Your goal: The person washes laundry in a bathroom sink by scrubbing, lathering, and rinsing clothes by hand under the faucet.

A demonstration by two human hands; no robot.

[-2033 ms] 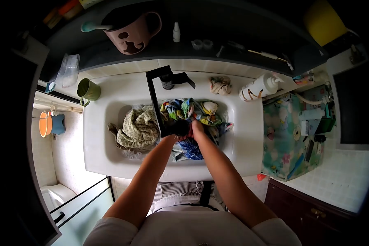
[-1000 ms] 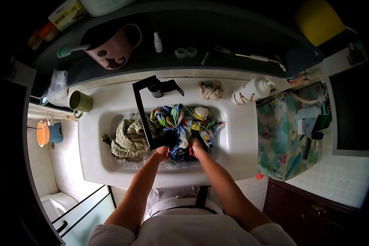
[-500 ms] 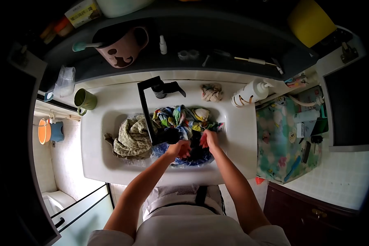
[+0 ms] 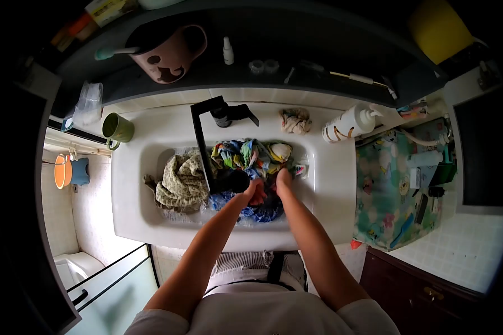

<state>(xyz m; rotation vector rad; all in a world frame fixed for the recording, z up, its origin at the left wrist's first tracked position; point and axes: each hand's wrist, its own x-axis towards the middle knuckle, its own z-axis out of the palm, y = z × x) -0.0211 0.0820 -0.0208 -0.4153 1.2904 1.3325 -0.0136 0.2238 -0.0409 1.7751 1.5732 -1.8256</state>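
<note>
In the head view, a white sink (image 4: pixel 332 190) holds wet laundry in sudsy water. My left hand (image 4: pixel 256 192) is closed with curled fingers on dark blue cloth (image 4: pixel 268 211), just right of the black faucet's spout end (image 4: pixel 233 181). Beside it, my right hand (image 4: pixel 283 178) reaches down into the laundry, and its fingers are hidden. Behind both hands lies a bunched multicoloured printed cloth (image 4: pixel 241 153). A beige patterned cloth (image 4: pixel 181 184) is heaped in the left part of the basin.
The black faucet (image 4: pixel 200 139) arches over the basin. A green mug (image 4: pixel 118 129), a crumpled cloth (image 4: pixel 295 120) and a white pump bottle (image 4: pixel 349 124) stand along the sink's back rim. Above hangs a dark shelf with a pink cup (image 4: pixel 167 58). A patterned mat (image 4: pixel 383 195) lies at right.
My right hand has moved slightly away from me, deeper among the cloths. A white label now shows at the laundry's right edge. The whole view has shifted slightly.
</note>
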